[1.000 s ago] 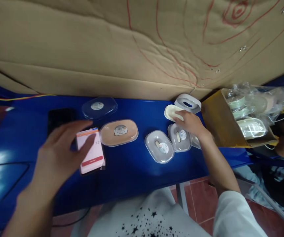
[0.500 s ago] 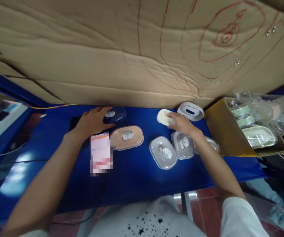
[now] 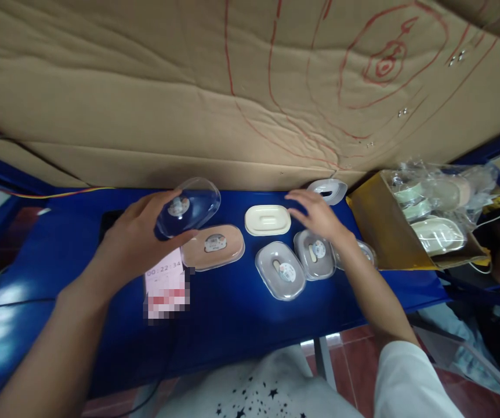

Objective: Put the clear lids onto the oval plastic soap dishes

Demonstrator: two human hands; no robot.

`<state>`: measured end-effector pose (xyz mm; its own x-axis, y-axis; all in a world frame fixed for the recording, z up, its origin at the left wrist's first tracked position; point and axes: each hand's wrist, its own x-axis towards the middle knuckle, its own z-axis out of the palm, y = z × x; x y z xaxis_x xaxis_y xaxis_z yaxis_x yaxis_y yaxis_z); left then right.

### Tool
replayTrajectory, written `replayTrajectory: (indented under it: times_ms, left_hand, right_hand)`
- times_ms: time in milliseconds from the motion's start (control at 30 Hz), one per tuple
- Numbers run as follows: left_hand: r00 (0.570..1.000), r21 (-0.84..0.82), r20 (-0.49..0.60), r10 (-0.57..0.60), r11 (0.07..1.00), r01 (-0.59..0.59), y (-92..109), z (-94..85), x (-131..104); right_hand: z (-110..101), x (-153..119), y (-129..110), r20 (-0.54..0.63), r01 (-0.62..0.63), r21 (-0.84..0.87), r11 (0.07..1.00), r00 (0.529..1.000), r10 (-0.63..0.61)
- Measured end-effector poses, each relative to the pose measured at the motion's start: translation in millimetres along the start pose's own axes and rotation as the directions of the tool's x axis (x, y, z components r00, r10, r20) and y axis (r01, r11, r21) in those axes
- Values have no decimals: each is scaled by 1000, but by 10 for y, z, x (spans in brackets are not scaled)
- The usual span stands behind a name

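Note:
My left hand [image 3: 134, 232] grips a clear oval plastic lid [image 3: 202, 197] with a round sticker, raised and tilted above the table. Below my right hand's fingertips, slightly to the left, a cream oval insert [image 3: 268, 220] lies flat. My right hand [image 3: 317, 215] is empty, its fingers apart. Just behind that hand is a pale grey oval dish [image 3: 339, 190], partly hidden. In front of the lid sits a peach soap-dish-like container [image 3: 228, 249] under a clear cover with a label.
Two grey covered containers [image 3: 278, 284] [image 3: 315, 268] stand at front centre, and another is partly behind my right forearm. A phone [image 3: 165, 284] lies by my left wrist. On the right, a cardboard box [image 3: 367, 226] holds bagged containers. A cardboard wall [image 3: 145, 116] backs the blue table.
My left hand has lifted the clear lid off the table. The cream insert now lies further left, flat on the table, and my right hand has let go of it.

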<state>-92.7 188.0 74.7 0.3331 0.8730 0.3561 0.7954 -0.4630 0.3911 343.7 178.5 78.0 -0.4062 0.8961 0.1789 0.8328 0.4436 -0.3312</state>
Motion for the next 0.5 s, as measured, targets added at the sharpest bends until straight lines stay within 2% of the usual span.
replayTrajectory:
  times_ms: [67,133,233,333,400,500]
  left_hand:
    - [999,-10,-8,-34,999,34,94,-64,-160]
    - [997,-14,-38,-63,998,62,253,-120,-355]
    - [999,-22,-48,-24,999,23,575,-156,-691]
    - [997,38,60,44,998,-47,875,-126,-1048]
    - [988,59,118,102,992,-110,1005,-71,-1272]
    - [973,48,183,138,988,-149,1101,50,-1548]
  right_hand:
    - [-163,-142,183,-196,-138,-168,976,975,104]
    - [-258,-270,347,-269,-238,-298,924,950,158]
    - [-257,-377,493,-184,-241,-380,893,966,182]
    - [-191,-402,533,-157,-251,-418,873,967,203]
    - [-169,-410,534,-167,-255,-449,856,965,200]
    - [-181,-424,507,-175,-238,-492,837,969,173]
